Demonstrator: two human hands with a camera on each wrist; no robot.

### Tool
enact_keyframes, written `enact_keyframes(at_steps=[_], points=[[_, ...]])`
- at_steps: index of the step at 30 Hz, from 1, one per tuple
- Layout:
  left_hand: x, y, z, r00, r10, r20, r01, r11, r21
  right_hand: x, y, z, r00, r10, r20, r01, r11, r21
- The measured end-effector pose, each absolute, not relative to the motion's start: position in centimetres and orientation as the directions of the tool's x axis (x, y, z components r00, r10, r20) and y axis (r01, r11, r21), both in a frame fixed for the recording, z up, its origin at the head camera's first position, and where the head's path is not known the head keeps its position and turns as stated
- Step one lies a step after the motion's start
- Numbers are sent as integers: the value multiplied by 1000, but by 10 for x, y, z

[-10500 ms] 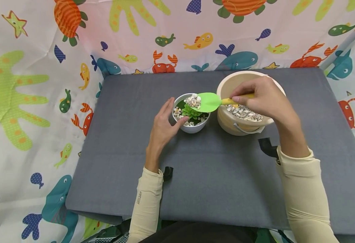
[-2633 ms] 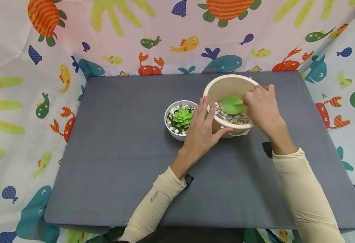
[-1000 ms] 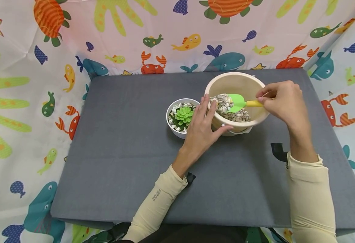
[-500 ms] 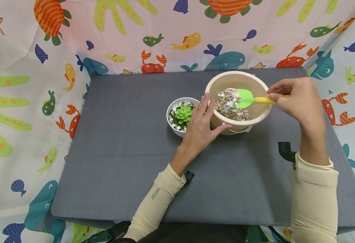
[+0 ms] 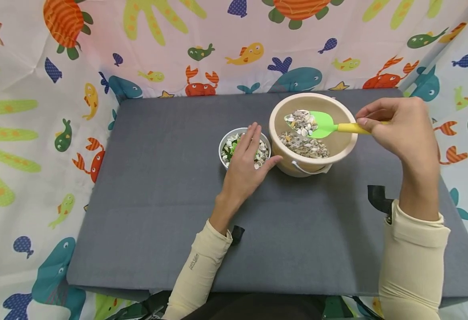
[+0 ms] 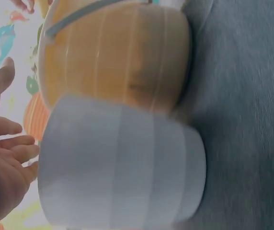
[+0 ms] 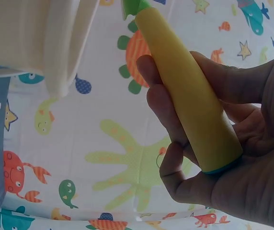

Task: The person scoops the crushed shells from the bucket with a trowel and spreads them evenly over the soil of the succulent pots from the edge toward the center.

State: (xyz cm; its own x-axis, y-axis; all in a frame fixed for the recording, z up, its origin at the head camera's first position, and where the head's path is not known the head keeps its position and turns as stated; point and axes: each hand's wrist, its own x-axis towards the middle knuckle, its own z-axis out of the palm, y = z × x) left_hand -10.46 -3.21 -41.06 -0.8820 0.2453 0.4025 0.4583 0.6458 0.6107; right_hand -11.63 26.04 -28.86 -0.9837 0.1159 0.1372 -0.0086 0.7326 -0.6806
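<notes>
- Right hand [image 5: 402,126]: is clamping on the yellow handle [image 5: 351,128] of a small trowel, fingers and thumb curling round it.
- Trowel, green blade [image 5: 323,125]: is extending leftward from the right hand, over the bucket, and is carrying a heap of pebbles [image 5: 302,122].
- Bucket, cream [image 5: 285,163]: is standing between the two hands, bail hanging down its near side; loose gravel [image 5: 306,146] is lying inside, below the blade.
- Left hand [image 5: 242,173]: is holding nothing, its fingers stretching out over the pot; whether any fingertip is touching the rim, one cannot tell.
- Pot, white [image 6: 108,163]: is sitting beneath the left hand, beside the bucket.
- Succulent, green [image 5: 234,147]: is growing in the pot, the left hand partly hiding it; white stones [image 5: 261,153] are surrounding it.
- Worktop, grey [image 5: 158,200]: is supporting pot and bucket beneath both hands.
- Curtain, sea-animal print [image 5: 226,26]: is hanging beyond both hands.
</notes>
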Motion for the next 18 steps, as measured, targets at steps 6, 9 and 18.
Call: enact_keyframes(at_steps=[6,9,18], points=[[-106,-62,-416,-897,155,414,416,613,671,-115,253,-284,-981,103,166,-44,713,-700],[-109,-79,-421,-901,138,411,409,585,701,-115,246,-281,-978,83,192,-79,705,-704],[-115,-112,-440,-963,159,218,270,574,773,-118,224,-276,-984,-7,179,-139,659,-739]])
